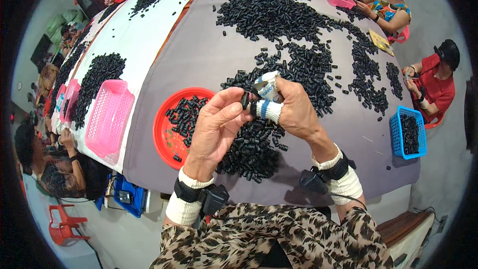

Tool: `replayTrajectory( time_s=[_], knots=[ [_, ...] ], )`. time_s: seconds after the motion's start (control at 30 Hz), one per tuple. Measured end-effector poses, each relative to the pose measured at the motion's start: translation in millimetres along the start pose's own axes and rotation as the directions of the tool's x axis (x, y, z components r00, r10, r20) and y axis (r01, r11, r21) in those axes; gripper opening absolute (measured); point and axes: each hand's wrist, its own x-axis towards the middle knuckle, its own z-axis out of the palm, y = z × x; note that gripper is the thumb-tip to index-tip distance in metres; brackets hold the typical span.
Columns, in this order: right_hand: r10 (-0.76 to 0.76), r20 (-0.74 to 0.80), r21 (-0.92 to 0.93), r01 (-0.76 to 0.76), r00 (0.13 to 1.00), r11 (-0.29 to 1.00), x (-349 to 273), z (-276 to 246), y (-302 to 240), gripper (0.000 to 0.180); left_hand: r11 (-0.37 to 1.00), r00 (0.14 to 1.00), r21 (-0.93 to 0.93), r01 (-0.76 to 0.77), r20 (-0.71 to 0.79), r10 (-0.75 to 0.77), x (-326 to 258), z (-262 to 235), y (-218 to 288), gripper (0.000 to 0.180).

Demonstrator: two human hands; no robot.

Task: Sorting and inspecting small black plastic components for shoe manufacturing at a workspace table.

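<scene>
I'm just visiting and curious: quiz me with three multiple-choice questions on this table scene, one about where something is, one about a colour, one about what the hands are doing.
1. Where is the red plate?
A. left of the hands
B. at the far end
C. on the floor

2. What colour is the basket at the table's right edge?
A. pink
B. blue
C. green

3. What is the left hand doing?
A. lying flat
B. pinching a small black piece
C. gripping a basket

Answers: 1 A, the plate lies just left of both hands. 2 B, its mesh walls are blue. 3 B, the piece sits between thumb and fingers, meeting the taped right hand.
</scene>
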Motion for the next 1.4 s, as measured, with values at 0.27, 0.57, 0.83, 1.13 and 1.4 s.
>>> replayTrajectory(
  time_s=[0.27,0.57,0.83,1.13,1.4],
  knots=[
    [0.032,0.128,0.003,-0.033,0.991,0.999,3,-10,-7,0.024,0.995,0.998,-0.099,0.028,0.054,-0.023,1,5,1,0.031],
    [0.111,0.220,0.027,-0.119,0.969,0.992,1,-8,-4,0.026,0.994,0.996,-0.098,0.038,0.082,-0.030,2,3,-5,0.029],
    [0.117,0.245,-0.014,-0.117,0.963,0.993,2,-10,0,0.027,0.989,0.993,-0.142,0.049,0.117,-0.033,4,1,-8,0.025],
    [0.051,0.243,-0.049,-0.040,0.969,0.998,3,-11,4,0.032,0.994,0.990,-0.097,0.059,0.134,-0.046,6,-1,-8,0.027],
    [0.085,0.344,-0.132,-0.041,0.935,0.990,7,-17,3,0.035,0.996,0.993,-0.049,0.078,0.092,-0.073,6,3,-8,0.026]
  ],
)
